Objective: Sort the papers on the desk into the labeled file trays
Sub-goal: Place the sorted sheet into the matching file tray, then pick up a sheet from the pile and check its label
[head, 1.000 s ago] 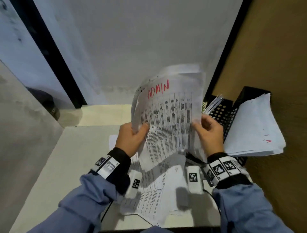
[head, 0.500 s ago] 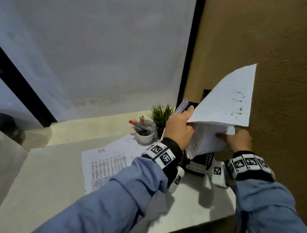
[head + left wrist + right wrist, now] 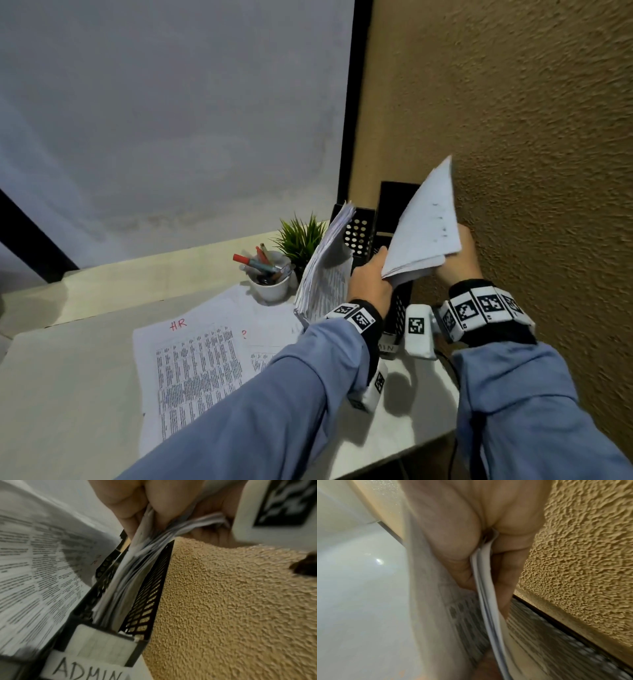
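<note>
I count two hands (image 3: 370,279), two black file trays (image 3: 359,233), one plant (image 3: 299,236), one pen cup (image 3: 272,289), two loose sheets on the desk (image 3: 191,359).

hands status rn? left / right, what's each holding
Left hand: closed, gripping the paper stack over the ADMIN tray.
Right hand: closed, pinching the same paper stack from the other side.

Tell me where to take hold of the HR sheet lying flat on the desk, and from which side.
Pinch the HR sheet at its near left corner, coming from the desk's open left side. It lies flat, so a corner must probably be peeled up first; its right side is overlapped by another sheet and the left sleeve.
</note>
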Demonstrator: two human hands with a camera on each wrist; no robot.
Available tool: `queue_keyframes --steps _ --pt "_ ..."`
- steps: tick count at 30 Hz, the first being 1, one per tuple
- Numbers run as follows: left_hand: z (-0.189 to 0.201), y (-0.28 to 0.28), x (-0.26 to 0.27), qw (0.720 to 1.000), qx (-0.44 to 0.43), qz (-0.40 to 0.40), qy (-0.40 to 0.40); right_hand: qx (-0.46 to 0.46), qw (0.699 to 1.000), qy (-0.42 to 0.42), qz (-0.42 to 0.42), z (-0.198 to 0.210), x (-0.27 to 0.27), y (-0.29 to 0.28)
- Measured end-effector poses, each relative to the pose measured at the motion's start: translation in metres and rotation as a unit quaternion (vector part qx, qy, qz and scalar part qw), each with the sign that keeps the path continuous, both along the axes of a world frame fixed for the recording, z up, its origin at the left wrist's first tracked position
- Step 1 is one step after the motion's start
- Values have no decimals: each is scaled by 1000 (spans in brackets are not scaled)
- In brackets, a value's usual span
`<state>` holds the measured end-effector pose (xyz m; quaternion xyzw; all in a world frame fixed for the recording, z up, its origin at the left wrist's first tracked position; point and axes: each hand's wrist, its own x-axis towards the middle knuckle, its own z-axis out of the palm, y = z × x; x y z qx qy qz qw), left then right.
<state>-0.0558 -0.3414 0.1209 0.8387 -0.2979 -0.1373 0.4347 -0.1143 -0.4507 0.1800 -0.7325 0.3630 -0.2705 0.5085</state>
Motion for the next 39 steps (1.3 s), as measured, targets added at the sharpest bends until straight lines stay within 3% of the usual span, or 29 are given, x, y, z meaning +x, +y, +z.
queue_keyframes --steps 2,5,8,11,15,20,24,27,29,31,33,35,39 --pt "-5 -5 0 998 50 -27 14 -80 996 32 25 1 5 -4" --pt "-8 -6 0 990 129 -60 -2 -116 991 64 35 -4 4 -2" --pt "-9 -4 3 983 159 -67 -59 -138 983 121 29 -20 3 3" --pt "-14 -2 5 979 183 -78 -44 -121 974 184 47 -31 6 8" --pt "-16 12 8 990 115 -71 47 -142 970 194 41 -27 7 9" --pt "-2 63 9 997 -9 -37 61 -236 967 93 -28 6 13 31" --pt "-15 135 21 990 -90 42 97 -243 968 -3 70 11 23 82" --pt "-49 198 37 980 -38 173 95 -215 955 9 202 -21 34 128" --pt "-82 241 49 962 44 247 102 -177 942 59 278 -60 43 156" --pt "-114 280 57 927 162 308 137 -130 926 143 325 -102 49 179" --pt "-136 309 57 884 261 353 161 -95 901 245 346 -143 51 194" --pt "-149 326 52 858 288 384 182 -86 871 330 352 -176 49 204" --pt "-162 330 44 854 275 396 198 -50 875 367 312 -204 45 221"
